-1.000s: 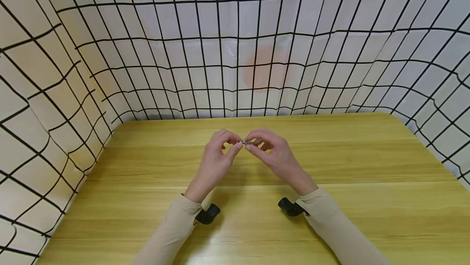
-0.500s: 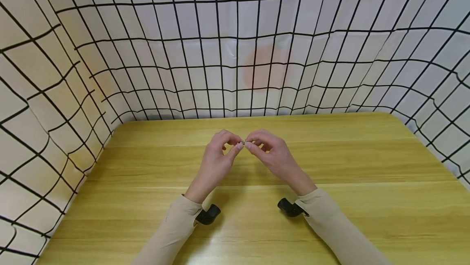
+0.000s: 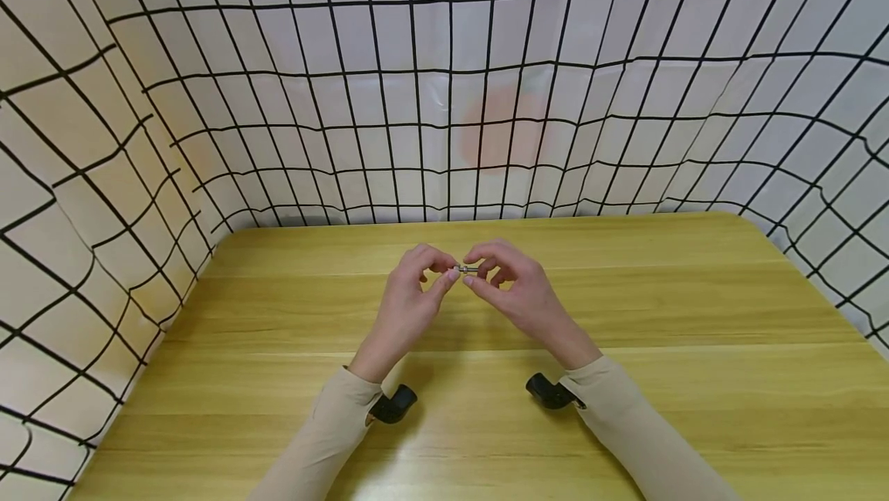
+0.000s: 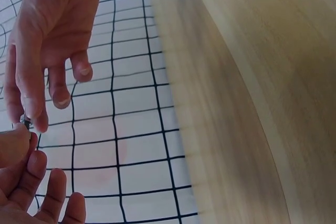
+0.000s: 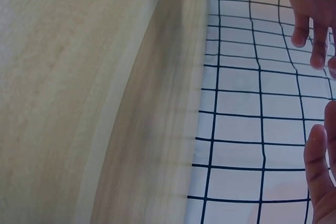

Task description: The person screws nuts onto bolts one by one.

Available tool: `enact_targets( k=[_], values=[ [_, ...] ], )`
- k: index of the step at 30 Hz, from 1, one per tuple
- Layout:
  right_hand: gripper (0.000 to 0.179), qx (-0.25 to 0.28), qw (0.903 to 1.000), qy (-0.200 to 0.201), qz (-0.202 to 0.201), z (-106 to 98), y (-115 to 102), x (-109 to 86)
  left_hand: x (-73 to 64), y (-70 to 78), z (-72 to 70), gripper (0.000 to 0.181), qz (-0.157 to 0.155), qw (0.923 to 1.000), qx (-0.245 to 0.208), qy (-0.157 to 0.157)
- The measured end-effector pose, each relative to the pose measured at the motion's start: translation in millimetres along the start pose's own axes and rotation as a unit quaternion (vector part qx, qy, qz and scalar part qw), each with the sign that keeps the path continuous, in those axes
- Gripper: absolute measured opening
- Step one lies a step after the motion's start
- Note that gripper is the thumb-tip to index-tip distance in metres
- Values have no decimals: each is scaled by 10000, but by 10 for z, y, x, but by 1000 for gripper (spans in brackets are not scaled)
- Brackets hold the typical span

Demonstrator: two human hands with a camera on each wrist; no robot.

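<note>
A small silvery metal bolt [image 3: 468, 269], with a thicker part along its shank, lies level between my hands in the head view. My left hand [image 3: 411, 289] pinches its left end between thumb and forefinger. My right hand [image 3: 521, 285] surrounds the other end, its thumb and forefinger spread a little apart above and below the shank. In the left wrist view the bolt [image 4: 25, 121] shows as a small glint at the meeting fingertips, mostly covered. Only fingers of both hands reach into the right wrist view's right edge, where the bolt is out of sight.
Beneath the hands spreads a wood-grain table [image 3: 444, 424]. Black netting [image 3: 451, 72] over a pale sheet rises behind it and along both sides. Dark wrist cameras [image 3: 393, 404] stick out from beige sleeves [image 3: 316, 435].
My right thumb and forefinger closed in on the bolt half a second ago and now have parted, baring more of its shank. The left hand keeps its pinch in place.
</note>
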State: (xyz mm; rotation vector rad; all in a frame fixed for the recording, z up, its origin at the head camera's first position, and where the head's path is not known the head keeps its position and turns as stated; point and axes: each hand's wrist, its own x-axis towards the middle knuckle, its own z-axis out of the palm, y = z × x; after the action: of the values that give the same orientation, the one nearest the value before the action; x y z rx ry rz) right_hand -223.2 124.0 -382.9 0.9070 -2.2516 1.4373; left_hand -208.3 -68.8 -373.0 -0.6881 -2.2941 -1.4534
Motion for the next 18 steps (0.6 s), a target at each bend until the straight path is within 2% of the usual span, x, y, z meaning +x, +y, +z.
enact_targets(
  k=[3,9,18],
  values=[
    [27,-25,9999,70,-156,3,-47,9,1,0,1,6,-6,10000,-36,-9],
    [20,-15,9995,100,-302,-20,-299,31,0,0,3,4,24,10000,-89,-11],
    [8,99,9998,-68,143,-37,-357,27,-4,-5,18,3,58,9999,-88,-5]
  ],
)
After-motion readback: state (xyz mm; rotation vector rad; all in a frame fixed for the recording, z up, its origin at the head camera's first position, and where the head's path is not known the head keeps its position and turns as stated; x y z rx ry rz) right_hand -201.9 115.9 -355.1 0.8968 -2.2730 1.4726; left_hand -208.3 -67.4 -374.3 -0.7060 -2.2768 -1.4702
